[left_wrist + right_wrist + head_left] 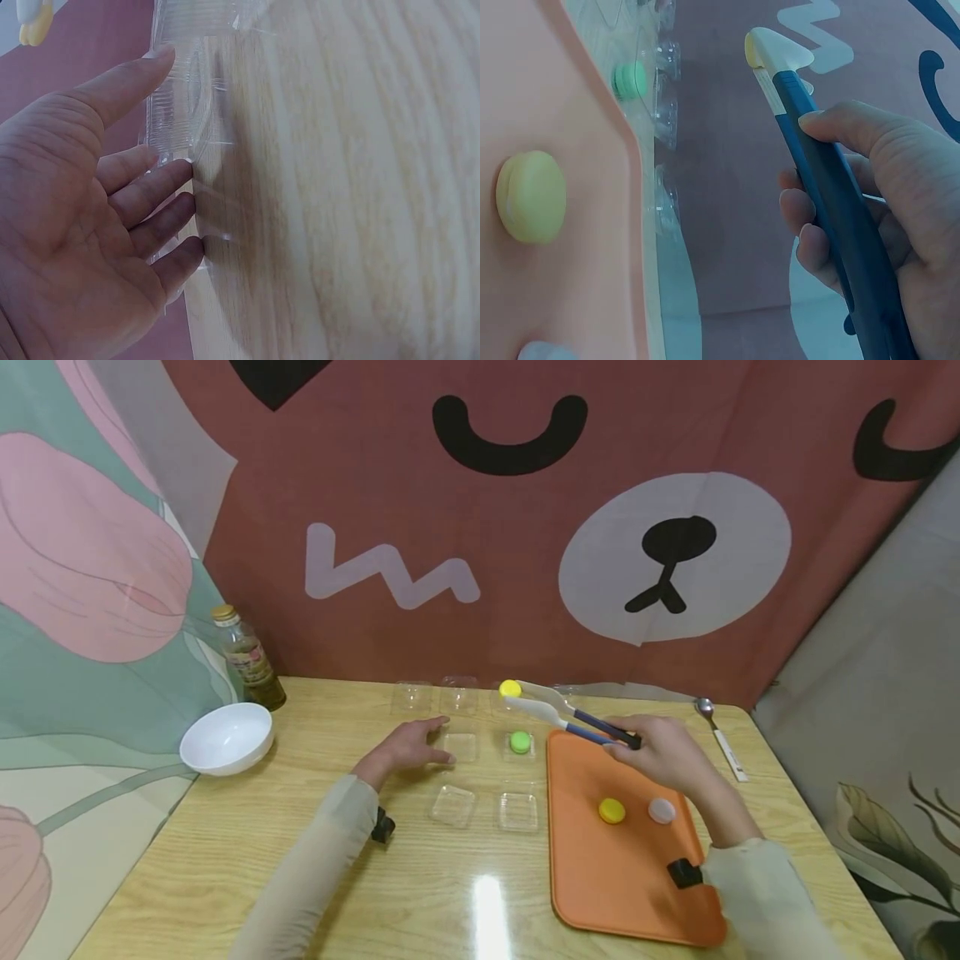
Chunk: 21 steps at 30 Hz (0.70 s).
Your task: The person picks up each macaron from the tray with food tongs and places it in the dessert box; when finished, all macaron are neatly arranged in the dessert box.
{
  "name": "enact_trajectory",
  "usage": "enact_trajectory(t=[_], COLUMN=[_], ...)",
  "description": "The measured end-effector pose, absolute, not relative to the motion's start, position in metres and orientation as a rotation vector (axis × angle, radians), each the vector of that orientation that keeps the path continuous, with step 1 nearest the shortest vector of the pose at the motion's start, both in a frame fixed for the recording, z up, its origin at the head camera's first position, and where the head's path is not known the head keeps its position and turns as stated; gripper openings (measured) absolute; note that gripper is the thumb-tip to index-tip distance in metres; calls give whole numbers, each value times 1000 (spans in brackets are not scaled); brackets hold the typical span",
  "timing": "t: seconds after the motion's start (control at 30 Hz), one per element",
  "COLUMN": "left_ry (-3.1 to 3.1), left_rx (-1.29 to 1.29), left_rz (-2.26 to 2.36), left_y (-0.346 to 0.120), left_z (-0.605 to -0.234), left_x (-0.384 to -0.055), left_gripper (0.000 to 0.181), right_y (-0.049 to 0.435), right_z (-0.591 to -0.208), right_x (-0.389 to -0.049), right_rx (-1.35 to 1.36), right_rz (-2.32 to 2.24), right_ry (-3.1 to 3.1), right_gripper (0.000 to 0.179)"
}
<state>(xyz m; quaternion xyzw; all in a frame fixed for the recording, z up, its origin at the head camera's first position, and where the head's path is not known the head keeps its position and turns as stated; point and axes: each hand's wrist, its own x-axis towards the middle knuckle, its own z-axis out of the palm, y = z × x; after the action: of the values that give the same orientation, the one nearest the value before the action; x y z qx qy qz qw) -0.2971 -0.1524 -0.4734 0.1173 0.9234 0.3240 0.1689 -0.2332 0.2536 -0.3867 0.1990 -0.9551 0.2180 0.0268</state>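
Observation:
My right hand (663,756) grips tongs (832,202) with blue handles and white tips. A yellow macaron (510,688) is pinched between those tips, raised over the back clear boxes. My left hand (405,746) has its fingers loosely spread, thumb and fingertips right at the edge of an unfilled clear plastic box (461,747). Beside that box, a green macaron (520,742) lies in another clear box. On the orange tray (600,885) under my right forearm lie a second yellow macaron (532,196) and a pale macaron (662,811).
Two clear boxes (517,812) stand nearer me, and several more (459,695) line the table's back edge. A white bowl (227,739) and an oil bottle (255,668) stand at the left. A spoon (722,739) lies right of the tray. A printed curtain (525,568) hangs behind.

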Motion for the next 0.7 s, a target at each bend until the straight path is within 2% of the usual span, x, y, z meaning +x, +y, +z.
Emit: enact_trajectory(t=[0.7], left_ry=[2662], left_rx=[337], left_rz=[922], left_y=[-153], left_z=[-472], left_x=[-296], left_gripper=[84], right_y=[216], right_z=[-409], right_x=[-249], right_rx=[738], right_rz=[672], right_ry=[-2962], right_gripper=[40])
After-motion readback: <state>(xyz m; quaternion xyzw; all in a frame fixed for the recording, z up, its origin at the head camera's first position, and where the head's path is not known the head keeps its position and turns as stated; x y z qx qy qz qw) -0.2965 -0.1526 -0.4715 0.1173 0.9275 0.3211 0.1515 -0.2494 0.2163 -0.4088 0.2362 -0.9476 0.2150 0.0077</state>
